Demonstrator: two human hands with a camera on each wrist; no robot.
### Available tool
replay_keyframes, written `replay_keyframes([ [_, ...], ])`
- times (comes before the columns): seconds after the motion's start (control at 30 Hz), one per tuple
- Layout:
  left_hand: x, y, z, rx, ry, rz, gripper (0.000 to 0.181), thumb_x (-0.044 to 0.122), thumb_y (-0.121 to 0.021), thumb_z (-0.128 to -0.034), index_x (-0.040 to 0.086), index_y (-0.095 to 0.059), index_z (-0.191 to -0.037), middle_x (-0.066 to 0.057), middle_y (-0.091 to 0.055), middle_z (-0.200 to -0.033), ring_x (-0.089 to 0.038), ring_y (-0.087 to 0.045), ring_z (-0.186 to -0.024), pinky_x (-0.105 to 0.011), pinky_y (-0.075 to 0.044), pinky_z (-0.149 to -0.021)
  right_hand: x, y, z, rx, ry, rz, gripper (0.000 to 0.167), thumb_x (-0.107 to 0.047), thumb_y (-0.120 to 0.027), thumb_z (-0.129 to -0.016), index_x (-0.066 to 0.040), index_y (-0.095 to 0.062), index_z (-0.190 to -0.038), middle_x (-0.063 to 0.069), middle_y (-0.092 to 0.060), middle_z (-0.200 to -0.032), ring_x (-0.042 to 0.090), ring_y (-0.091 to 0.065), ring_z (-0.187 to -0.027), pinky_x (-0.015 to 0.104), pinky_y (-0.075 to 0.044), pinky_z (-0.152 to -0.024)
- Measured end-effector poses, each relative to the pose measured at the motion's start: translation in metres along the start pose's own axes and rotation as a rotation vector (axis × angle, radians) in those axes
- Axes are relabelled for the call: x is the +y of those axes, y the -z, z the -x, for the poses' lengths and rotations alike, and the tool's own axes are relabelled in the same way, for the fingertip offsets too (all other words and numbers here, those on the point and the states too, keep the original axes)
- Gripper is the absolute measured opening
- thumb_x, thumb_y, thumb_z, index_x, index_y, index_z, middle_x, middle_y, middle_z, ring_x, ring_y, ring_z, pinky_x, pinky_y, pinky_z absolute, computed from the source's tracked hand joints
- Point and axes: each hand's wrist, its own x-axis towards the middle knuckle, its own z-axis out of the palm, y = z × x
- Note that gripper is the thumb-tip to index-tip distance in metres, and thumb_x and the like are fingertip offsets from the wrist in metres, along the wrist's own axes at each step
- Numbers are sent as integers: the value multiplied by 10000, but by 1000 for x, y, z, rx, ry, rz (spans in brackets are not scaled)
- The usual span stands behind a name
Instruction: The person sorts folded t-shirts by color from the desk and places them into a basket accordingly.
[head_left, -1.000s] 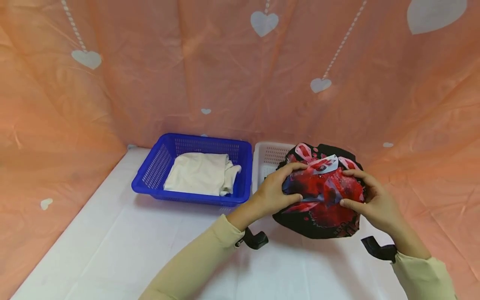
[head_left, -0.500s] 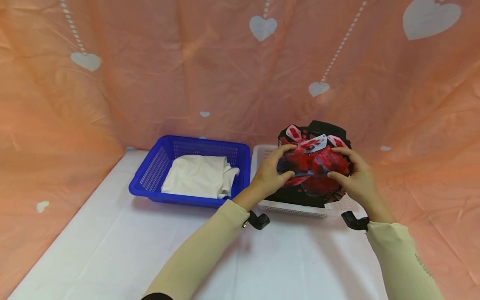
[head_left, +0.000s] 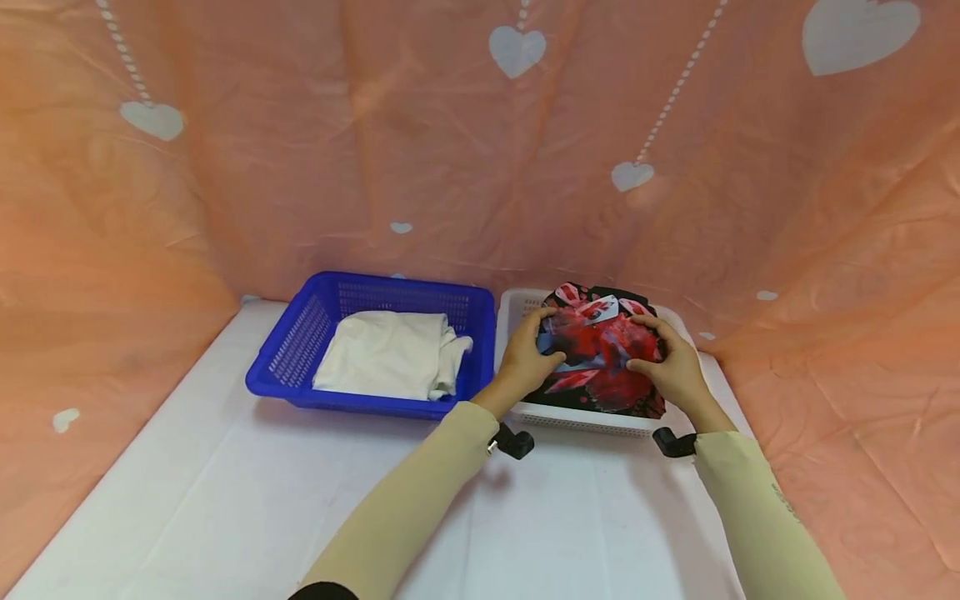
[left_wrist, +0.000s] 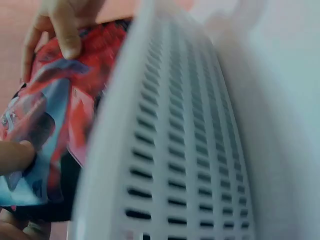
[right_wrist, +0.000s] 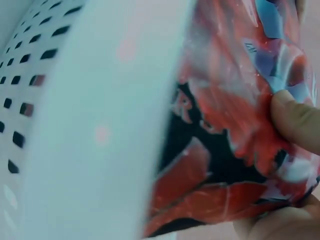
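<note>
A folded black garment with a glossy red print (head_left: 600,367) lies within the white basket (head_left: 592,419), in the head view's right half. My left hand (head_left: 527,354) grips its left side, thumb on top. On the opposite side my right hand (head_left: 677,371) holds it the same way; in the right wrist view the thumb (right_wrist: 300,122) presses on the print while other fingers are under the edge. The near basket wall (left_wrist: 175,140) fills much of the left wrist view and hides part of the garment.
Left of the white basket stands a blue basket (head_left: 375,403) with a folded white cloth (head_left: 382,354) in it. Both baskets are on a white-covered table (head_left: 300,483), close to a peach curtain (head_left: 435,150) with hearts.
Both hands have carried the garment from the front of the white basket, up over its rim, then down into it. The blue basket and white cloth stay put.
</note>
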Motion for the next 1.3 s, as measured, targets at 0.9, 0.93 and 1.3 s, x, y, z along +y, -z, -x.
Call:
replay_keyframes([
  [0.9,-15,-26,3,-182,138,-254,680,110,-720,-819,93,-411,-1425,-129,-498,-1409,-259,-510,-1265,-358,-416,-1063,38,-22,16,-24,-109,31,546,-140,-636,-919,-79,-436,-1424,275,-516,-1316,279,-639,-898,286,-520,-716],
  [0.93,-15,-27,3,-206,162,-262,679,127,-715,-832,88,-399,-1431,-133,-502,-1406,-261,-515,-1259,-361,-417,-1062,39,-22,17,-60,-121,46,545,-153,-617,-933,-73,-418,-1434,286,-496,-1340,314,-633,-944,350,-522,-776],
  [1.3,-24,-25,1,-289,280,-230,665,186,-681,-871,106,-364,-1450,-154,-531,-1373,-289,-543,-1219,-394,-439,-1037,40,-30,14,-178,-195,110,553,-231,-553,-972,-75,-349,-1463,337,-452,-1366,450,-533,-1110,556,-427,-948],
])
